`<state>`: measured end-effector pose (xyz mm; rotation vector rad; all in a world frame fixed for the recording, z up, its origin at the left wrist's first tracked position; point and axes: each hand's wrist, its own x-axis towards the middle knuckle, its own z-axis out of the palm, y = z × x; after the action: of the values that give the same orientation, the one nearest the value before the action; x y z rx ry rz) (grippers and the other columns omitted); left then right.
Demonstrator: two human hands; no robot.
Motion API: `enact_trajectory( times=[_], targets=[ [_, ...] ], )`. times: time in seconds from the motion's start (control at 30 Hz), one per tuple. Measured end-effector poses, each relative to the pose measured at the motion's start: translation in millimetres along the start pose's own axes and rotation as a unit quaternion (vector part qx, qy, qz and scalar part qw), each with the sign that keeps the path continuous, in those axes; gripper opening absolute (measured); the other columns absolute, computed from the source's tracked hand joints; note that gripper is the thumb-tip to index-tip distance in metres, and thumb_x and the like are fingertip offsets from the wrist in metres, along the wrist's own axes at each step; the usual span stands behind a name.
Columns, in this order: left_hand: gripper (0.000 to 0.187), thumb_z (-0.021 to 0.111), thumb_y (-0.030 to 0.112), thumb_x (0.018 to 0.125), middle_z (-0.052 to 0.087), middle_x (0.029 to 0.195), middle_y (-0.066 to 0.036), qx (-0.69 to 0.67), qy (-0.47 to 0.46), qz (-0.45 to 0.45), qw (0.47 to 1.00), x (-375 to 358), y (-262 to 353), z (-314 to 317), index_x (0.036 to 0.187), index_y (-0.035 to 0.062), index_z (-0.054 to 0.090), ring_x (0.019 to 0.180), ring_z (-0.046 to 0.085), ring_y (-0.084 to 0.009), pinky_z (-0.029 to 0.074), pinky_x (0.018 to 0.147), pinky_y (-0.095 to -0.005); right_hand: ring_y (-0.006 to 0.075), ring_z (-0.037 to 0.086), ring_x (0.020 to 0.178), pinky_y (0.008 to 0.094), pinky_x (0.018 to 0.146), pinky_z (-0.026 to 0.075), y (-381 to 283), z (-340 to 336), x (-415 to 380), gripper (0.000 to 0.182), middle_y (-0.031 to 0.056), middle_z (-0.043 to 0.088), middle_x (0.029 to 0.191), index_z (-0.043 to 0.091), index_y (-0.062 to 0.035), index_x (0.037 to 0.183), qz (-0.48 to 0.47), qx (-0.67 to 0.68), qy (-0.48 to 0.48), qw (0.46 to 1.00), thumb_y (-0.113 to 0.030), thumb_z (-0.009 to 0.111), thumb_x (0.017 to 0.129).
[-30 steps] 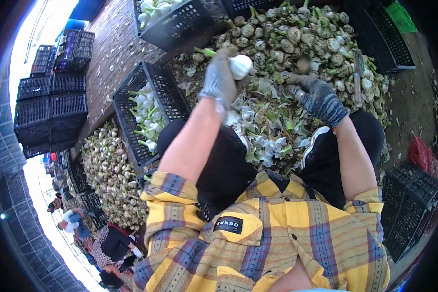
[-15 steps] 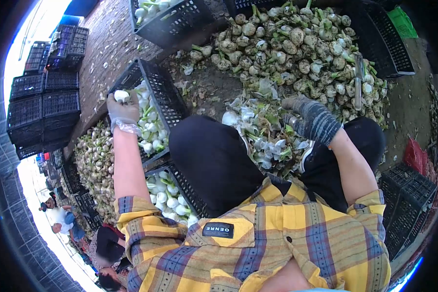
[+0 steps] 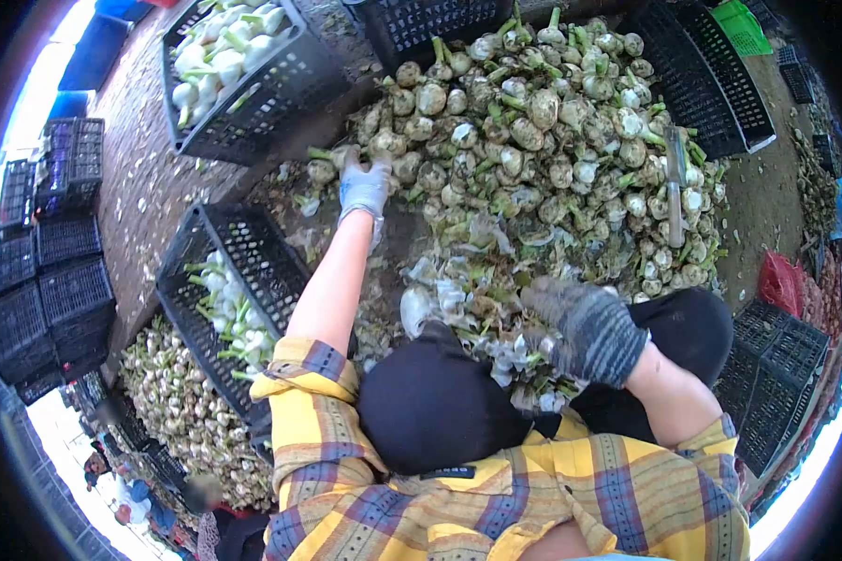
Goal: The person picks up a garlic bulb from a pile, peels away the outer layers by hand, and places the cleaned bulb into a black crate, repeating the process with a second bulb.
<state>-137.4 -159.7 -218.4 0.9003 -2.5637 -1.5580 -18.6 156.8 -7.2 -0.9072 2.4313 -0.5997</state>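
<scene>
A thin pale glove covers my left hand (image 3: 364, 187), which reaches to the left edge of the heap of soiled bulbs (image 3: 524, 131). Its fingers are spread at the bulbs, and nothing is gripped between them. In a grey striped knit glove, my right hand (image 3: 589, 332) is over the peelings (image 3: 486, 290) between my legs. Its fingers are smeared by motion, so what they hold, if anything, cannot be made out. A knife (image 3: 675, 192) with a long handle lies on the heap's right side. White peeled bulbs (image 3: 225, 299) fill part of the black crate (image 3: 199, 220) at my left.
Another crate (image 3: 281, 103) of peeled bulbs stands at the upper left, with black crates (image 3: 702, 75) behind the heap and more (image 3: 767, 374) at the right. Stacked crates (image 3: 47, 299) and a second bulb pile (image 3: 187, 402) are on the left. People (image 3: 136, 496) sit at the lower left.
My left hand has left the crate at the left, where it held a white bulb, and moved to the heap without it. My right hand stays over the peelings. The view has shifted.
</scene>
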Motion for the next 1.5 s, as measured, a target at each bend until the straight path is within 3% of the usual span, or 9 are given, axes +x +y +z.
enact_trajectory(
  times=[0.3,0.37,0.47,0.57,0.6,0.83,0.93,1.2,1.5],
  targets=[
    [0.083,0.067,0.05,0.071,0.035,0.134,-0.026,0.201,0.043,-0.092,0.974,37,0,60,0.137,0.0157,0.031,0.119,0.041,-0.0421,0.036,0.099,-0.0455,0.0316,0.057,0.102,0.0414,0.086,0.047,13,1,13,0.035,0.0153,0.059,0.113,0.062,-0.0058,0.107,-0.067,0.031,-0.038,0.997,-0.023,0.062,0.077],
    [0.08,0.072,0.041,0.069,0.04,0.129,-0.026,0.157,0.045,-0.073,0.984,39,1,57,0.133,0.012,0.035,0.117,0.044,-0.0387,0.037,0.097,-0.0437,0.0317,0.058,0.101,0.0418,0.084,0.048,6,7,15,0.032,0.0133,0.059,0.112,0.064,-0.0074,0.103,0.022,0.086,-0.019,0.996,-0.023,0.061,0.075],
    [0.075,0.075,0.027,0.069,0.046,0.122,-0.021,0.061,0.071,-0.039,0.995,36,-8,52,0.129,0.0026,0.036,0.113,0.047,-0.0316,0.037,0.097,-0.0394,0.0305,0.052,0.109,0.0399,0.09,0.044,14,5,11,0.032,0.0118,0.056,0.119,0.061,-0.0119,0.109,-0.035,0.039,-0.065,0.997,-0.028,0.053,0.082],
    [0.068,0.074,0.023,0.071,0.051,0.115,-0.014,-0.21,-0.021,-0.05,0.976,8,14,32,0.124,0.0003,0.039,0.1,0.053,-0.0252,0.043,0.088,-0.0345,0.0302,0.055,0.101,0.0409,0.084,0.046,15,-4,12,0.025,0.0082,0.06,0.105,0.063,-0.0149,0.102,-0.116,0.039,-0.054,0.991,-0.027,0.052,0.083],
    [0.06,0.073,0.02,0.072,0.054,0.107,-0.006,-0.209,-0.019,-0.036,0.977,6,10,28,0.121,0.0058,0.041,0.086,0.055,-0.0155,0.048,0.07,-0.0277,0.0298,0.056,0.092,0.0408,0.078,0.047,17,-2,11,0.025,0.0083,0.06,0.091,0.062,-0.0133,0.1,-0.155,0.033,0.002,0.987,-0.028,0.053,0.083],
    [0.047,0.062,0.019,0.08,0.056,0.105,-0.004,-0.263,-0.175,-0.03,0.948,-104,126,-28,0.123,0.0118,0.045,0.091,0.056,-0.0129,0.049,0.074,-0.0262,0.0273,0.061,0.085,0.0335,0.078,0.049,12,3,9,0.024,0.0168,0.063,0.089,0.061,-0.0045,0.103,0.034,0.318,0.216,0.922,-0.02,0.055,0.086],
    [0.044,0.058,0.025,0.084,0.055,0.108,-0.005,-0.246,-0.252,0.052,0.935,-141,163,-42,0.122,0.0078,0.046,0.094,0.055,-0.0136,0.046,0.084,-0.028,0.0215,0.063,0.074,0.0307,0.073,0.051,5,-20,10,0.032,0.0143,0.064,0.086,0.06,-0.0014,0.106,0.124,0.466,0.125,0.867,-0.027,0.056,0.088],
    [0.037,0.059,0.02,0.087,0.052,0.105,-0.001,-0.205,-0.297,0.155,0.92,-221,204,-36,0.119,0.0066,0.048,0.094,0.049,-0.0085,0.041,0.086,-0.0243,0.0146,0.058,0.053,0.0287,0.052,0.048,5,-35,-1,0.045,0.0076,0.059,0.061,0.062,0.0001,0.092,0.126,0.64,0.152,0.743,-0.044,0.058,0.085],
    [0.046,0.064,0.021,0.084,0.053,0.101,-0.003,-0.242,-0.268,0.211,0.908,-267,197,-18,0.122,0.0059,0.043,0.088,0.051,-0.0085,0.045,0.081,-0.0239,0.0131,0.058,0.062,0.029,0.057,0.048,17,-29,-17,0.035,0.008,0.061,0.07,0.062,0.0014,0.093,0.097,0.545,0.165,0.816,-0.033,0.06,0.086]
  ],
)
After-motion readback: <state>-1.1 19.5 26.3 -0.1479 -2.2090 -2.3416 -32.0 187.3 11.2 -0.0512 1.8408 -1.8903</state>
